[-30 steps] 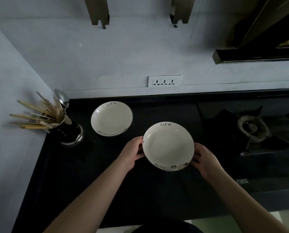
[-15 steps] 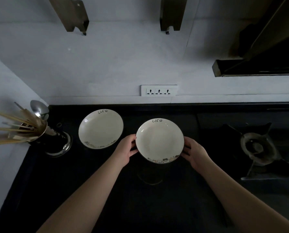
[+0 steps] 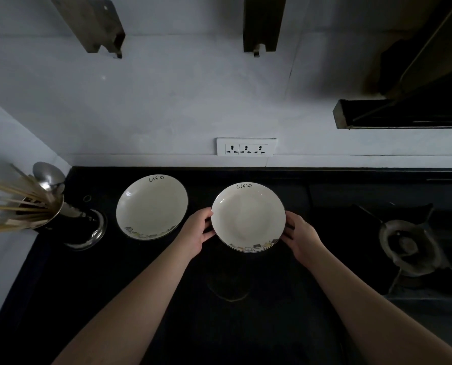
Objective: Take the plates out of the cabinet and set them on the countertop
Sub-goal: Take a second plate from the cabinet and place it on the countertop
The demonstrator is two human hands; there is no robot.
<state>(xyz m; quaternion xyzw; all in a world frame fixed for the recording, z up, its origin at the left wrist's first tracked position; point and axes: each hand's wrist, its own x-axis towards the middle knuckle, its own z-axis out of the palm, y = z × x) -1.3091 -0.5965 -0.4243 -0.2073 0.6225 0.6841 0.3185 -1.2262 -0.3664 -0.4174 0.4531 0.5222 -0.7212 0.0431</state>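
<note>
held: round white ceramic plate (image 3: pixel 248 217) low above black countertop (image 3: pixel 246 325) | left hand (image 3: pixel 197 233), right hand (image 3: pixel 300 237) pinch opposite rims | risk: uneven release tips it, sliding into second white plate (image 3: pixel 152 206)

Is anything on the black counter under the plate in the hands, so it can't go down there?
Nothing visible is in the way. The held plate, gripped by the left hand and right hand, is over bare countertop. The other plate sits apart to its left.
</note>
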